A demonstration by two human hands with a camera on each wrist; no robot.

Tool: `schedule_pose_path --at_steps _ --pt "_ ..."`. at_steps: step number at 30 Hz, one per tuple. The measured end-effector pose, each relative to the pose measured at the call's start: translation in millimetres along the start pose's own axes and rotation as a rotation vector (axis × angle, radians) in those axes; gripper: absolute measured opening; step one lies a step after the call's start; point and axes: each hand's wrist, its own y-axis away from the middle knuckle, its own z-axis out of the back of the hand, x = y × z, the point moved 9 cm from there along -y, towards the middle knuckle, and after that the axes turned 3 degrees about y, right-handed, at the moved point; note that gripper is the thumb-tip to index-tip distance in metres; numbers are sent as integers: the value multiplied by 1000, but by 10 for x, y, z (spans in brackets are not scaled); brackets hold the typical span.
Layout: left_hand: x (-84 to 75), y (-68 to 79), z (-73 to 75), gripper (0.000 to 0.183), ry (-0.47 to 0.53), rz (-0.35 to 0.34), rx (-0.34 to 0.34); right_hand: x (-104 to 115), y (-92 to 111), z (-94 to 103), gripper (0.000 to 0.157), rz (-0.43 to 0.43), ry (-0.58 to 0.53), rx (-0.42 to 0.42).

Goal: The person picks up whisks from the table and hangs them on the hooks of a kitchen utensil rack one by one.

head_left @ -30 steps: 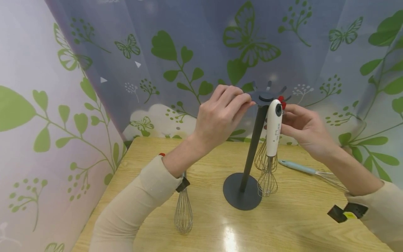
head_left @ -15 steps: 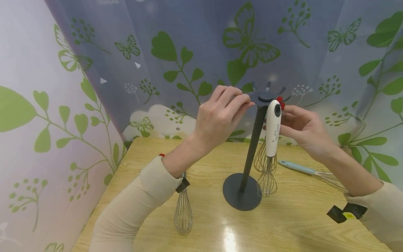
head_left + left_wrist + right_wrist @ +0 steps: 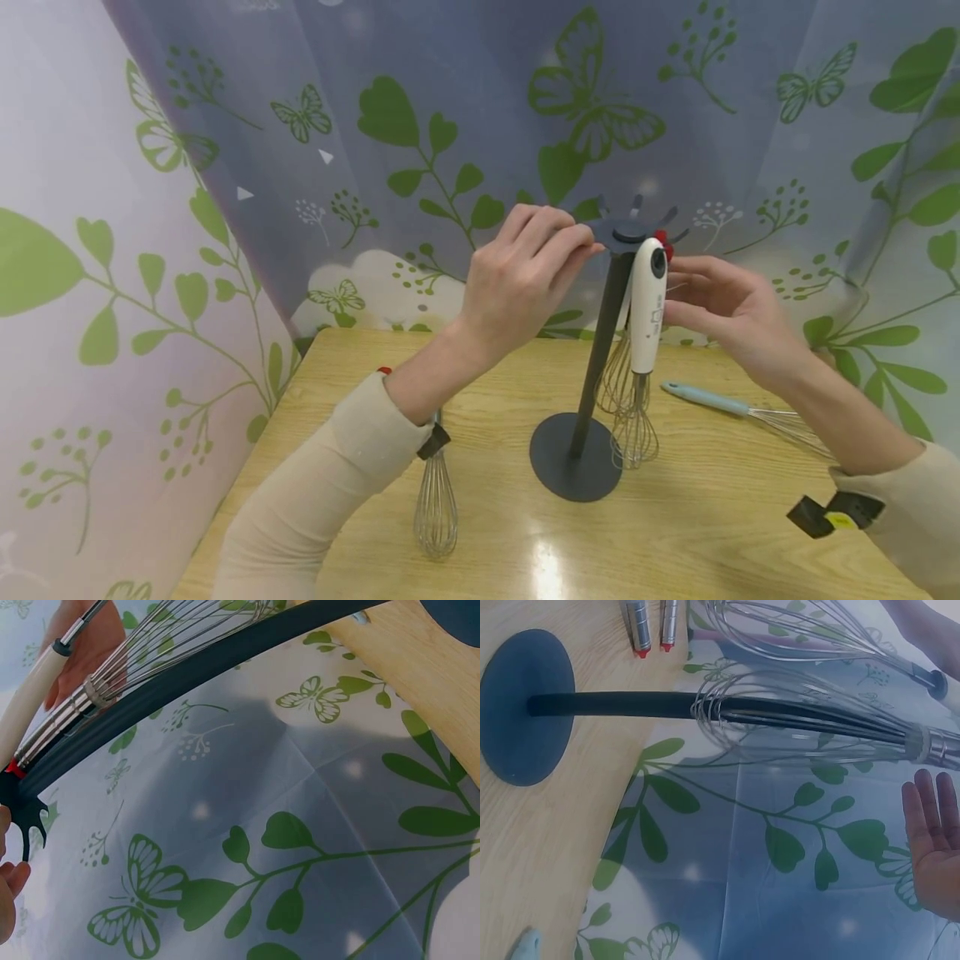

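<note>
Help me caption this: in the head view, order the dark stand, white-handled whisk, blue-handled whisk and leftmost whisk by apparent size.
By what shows:
1. Dark stand
2. White-handled whisk
Unsure, so unranked: blue-handled whisk and leftmost whisk; the left arm hides part of the latter.

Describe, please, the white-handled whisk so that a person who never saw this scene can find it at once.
On the wooden table stands a dark rack. From its top, beside the right hand, hang the metal-handled whisk and, nearer the head camera, the white-handled whisk. Only this one has a white handle, with a dark oval near its upper end.
</note>
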Motion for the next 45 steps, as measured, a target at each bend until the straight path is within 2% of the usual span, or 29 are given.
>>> schedule_pose_path --at_steps 5,13,17,21,30,38,45 --pt "-1 -1 1 15 2 0 -6 -2 34 46 42 12 7 15" --pt "5 -2 0 15 0 5 -6 -65 115 157 41 -44 149 -27" --pt "7 -3 -4 16 5 8 -2 -107 144 205 40 -55 173 -31" --pt "5 0 -1 16 7 7 -7 -168 175 257 40 -67 190 -39" --pt "6 -1 4 15 9 8 -13 -358 267 389 41 -127 306 -63" --pt "-2 1 8 14 9 4 -14 -598 335 531 42 -192 522 -64" --pt "-5 2 7 17 1 6 -10 -797 388 652 39 -225 614 -64"
